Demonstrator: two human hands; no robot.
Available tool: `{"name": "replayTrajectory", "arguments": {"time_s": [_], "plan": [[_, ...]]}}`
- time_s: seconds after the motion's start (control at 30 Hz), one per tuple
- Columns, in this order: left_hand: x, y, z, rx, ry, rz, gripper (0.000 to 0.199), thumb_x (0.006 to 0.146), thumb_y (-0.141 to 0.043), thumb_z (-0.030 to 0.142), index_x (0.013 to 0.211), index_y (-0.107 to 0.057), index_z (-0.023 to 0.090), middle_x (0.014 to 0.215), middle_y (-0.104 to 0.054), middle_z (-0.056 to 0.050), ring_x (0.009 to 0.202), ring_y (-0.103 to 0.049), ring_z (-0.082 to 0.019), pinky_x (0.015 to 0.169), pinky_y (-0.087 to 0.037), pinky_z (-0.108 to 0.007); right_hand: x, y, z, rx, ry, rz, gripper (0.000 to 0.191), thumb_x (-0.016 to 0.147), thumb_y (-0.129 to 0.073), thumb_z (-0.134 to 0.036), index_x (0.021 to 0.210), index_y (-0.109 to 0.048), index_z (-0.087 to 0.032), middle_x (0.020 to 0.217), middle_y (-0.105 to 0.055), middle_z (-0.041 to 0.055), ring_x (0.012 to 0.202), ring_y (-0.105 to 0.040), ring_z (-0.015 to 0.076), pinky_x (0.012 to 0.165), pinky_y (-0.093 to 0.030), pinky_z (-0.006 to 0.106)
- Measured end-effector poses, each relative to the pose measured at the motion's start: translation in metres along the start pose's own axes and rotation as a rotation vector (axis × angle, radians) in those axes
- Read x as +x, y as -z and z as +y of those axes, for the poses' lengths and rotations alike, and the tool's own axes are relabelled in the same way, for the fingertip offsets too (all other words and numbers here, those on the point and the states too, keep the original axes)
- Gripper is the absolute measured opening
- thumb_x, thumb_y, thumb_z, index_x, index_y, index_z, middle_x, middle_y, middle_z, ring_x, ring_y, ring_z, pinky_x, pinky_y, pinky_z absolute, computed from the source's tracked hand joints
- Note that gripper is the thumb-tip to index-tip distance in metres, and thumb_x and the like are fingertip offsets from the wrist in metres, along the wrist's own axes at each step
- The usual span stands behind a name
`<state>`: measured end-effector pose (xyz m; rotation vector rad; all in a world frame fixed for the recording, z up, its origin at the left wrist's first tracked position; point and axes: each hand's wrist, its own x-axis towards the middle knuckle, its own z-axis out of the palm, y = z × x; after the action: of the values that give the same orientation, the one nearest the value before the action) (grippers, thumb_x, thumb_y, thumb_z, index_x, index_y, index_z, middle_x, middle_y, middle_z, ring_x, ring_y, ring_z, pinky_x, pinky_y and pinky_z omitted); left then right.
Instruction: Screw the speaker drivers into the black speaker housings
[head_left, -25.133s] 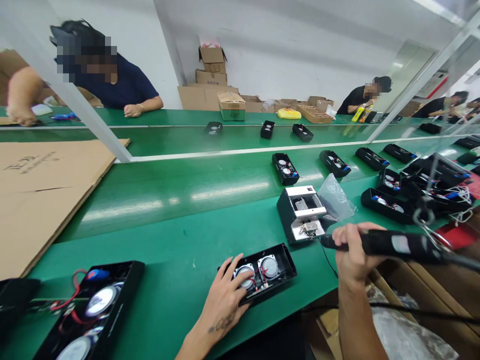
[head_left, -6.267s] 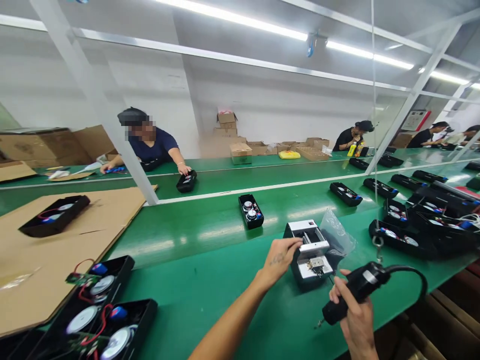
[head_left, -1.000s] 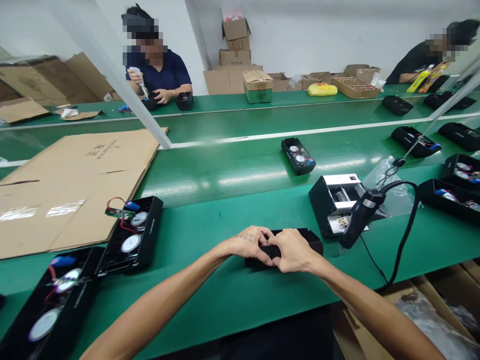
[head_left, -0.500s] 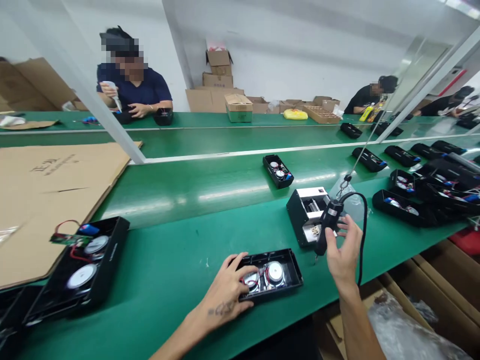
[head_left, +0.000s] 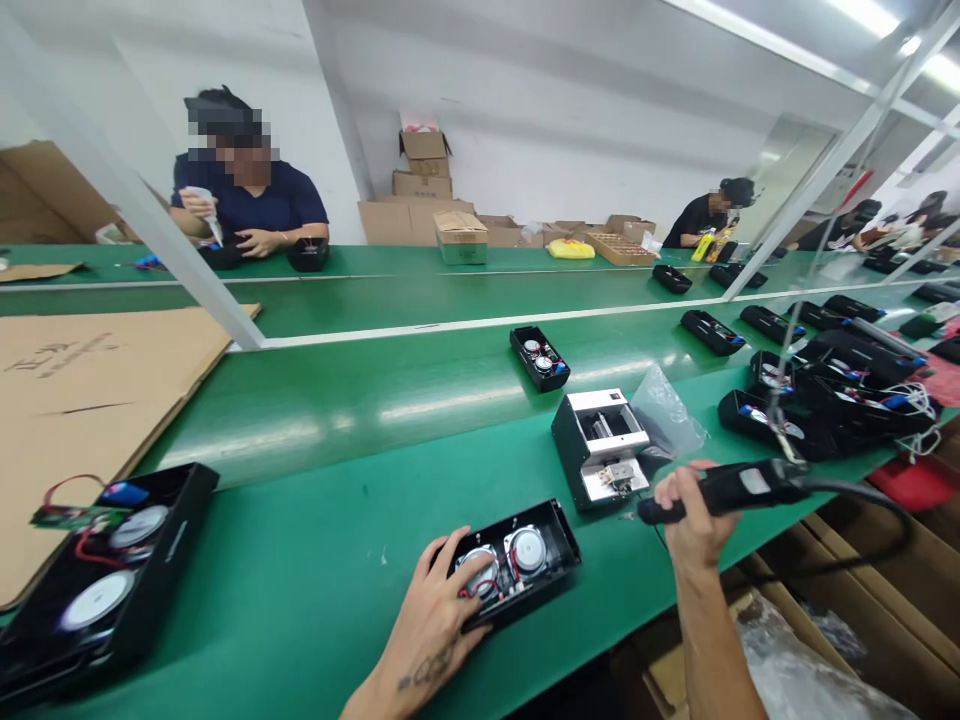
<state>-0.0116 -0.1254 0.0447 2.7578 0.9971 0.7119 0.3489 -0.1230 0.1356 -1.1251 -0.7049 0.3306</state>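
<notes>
My left hand (head_left: 439, 620) grips the left end of a black speaker housing (head_left: 551, 555), its fingers reaching over the rim. Inside the housing sit two round white speakers with red wires. My right hand (head_left: 697, 515) is wrapped round a black electric screwdriver (head_left: 750, 485), which lies nearly level, its tip pointing left, and hangs from a cord with a cable at its rear end. A black and white screw feeder (head_left: 600, 450) stands just left of the screwdriver's tip, behind the housing.
Another open housing (head_left: 150, 560) with a loose circuit board lies at left, near flat cardboard (head_left: 90, 390). One more housing (head_left: 540, 360) rests beyond the feeder. Black housings (head_left: 832, 400) pile up at right, near a plastic bag (head_left: 667, 415). Co-workers sit across the bench.
My right hand has closed round the screwdriver, which has swung from upright to nearly level and moved right of the feeder. The housing under my left hand is turned slightly. The view has shifted.
</notes>
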Motion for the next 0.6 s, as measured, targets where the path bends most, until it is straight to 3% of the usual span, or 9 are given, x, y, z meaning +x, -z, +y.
{"name": "replayTrajectory", "arguments": {"time_s": [0.1,0.17,0.27,0.4,0.5,0.6], "plan": [[0.012,-0.001,0.003,0.001,-0.005,-0.010,0.026,0.075,-0.096,0.051,0.076,-0.080,0.030,0.134,-0.075,0.003,0.145,-0.046,-0.039,0.117,-0.037,-0.056,0.022,-0.016,-0.016,0.002,0.118,0.047,0.040,0.084,-0.084,-0.041,0.107,-0.058,-0.021,0.057,-0.054,-0.0119,0.043,-0.050,0.0116,0.054,-0.048,0.030],[0.018,-0.001,0.003,0.013,-0.003,-0.017,0.025,0.075,-0.096,0.050,0.076,-0.081,0.030,0.134,-0.075,0.001,0.145,-0.047,-0.040,0.116,-0.037,-0.056,0.030,-0.027,-0.017,-0.077,0.127,0.006,0.039,0.085,-0.084,-0.044,0.104,-0.058,-0.020,0.056,-0.058,-0.0100,0.045,-0.054,0.0131,0.056,-0.051,0.032],[0.021,-0.001,0.003,0.023,-0.011,-0.022,0.025,0.074,-0.096,0.050,0.077,-0.082,0.030,0.133,-0.076,0.000,0.146,-0.047,-0.040,0.116,-0.037,-0.056,0.032,-0.036,-0.007,-0.156,0.064,-0.106,0.038,0.086,-0.082,-0.047,0.098,-0.058,-0.021,0.054,-0.059,-0.0084,0.045,-0.054,0.0136,0.055,-0.050,0.032],[0.018,-0.001,0.003,0.029,-0.009,-0.031,0.026,0.073,-0.097,0.051,0.079,-0.082,0.030,0.135,-0.075,0.001,0.147,-0.046,-0.040,0.118,-0.037,-0.056,0.026,-0.031,0.002,-0.206,-0.040,-0.249,0.036,0.083,-0.086,-0.044,0.094,-0.062,-0.020,0.057,-0.058,-0.0073,0.046,-0.052,0.0127,0.052,-0.047,0.030],[0.017,-0.003,0.004,0.003,0.006,-0.031,0.027,0.073,-0.097,0.049,0.078,-0.080,0.029,0.137,-0.075,0.003,0.146,-0.047,-0.040,0.118,-0.038,-0.057,0.013,-0.022,-0.005,-0.183,-0.176,-0.427,0.034,0.083,-0.086,-0.040,0.097,-0.064,-0.019,0.057,-0.057,-0.0082,0.044,-0.050,0.0117,0.048,-0.043,0.028],[0.016,-0.004,0.006,-0.030,0.027,-0.036,0.025,0.074,-0.097,0.047,0.080,-0.080,0.029,0.137,-0.076,0.003,0.147,-0.047,-0.041,0.119,-0.038,-0.061,-0.009,-0.017,-0.023,-0.021,-0.238,-0.485,0.032,0.089,-0.083,-0.037,0.106,-0.061,-0.021,0.057,-0.054,-0.0107,0.042,-0.048,0.0108,0.045,-0.040,0.026]]}}
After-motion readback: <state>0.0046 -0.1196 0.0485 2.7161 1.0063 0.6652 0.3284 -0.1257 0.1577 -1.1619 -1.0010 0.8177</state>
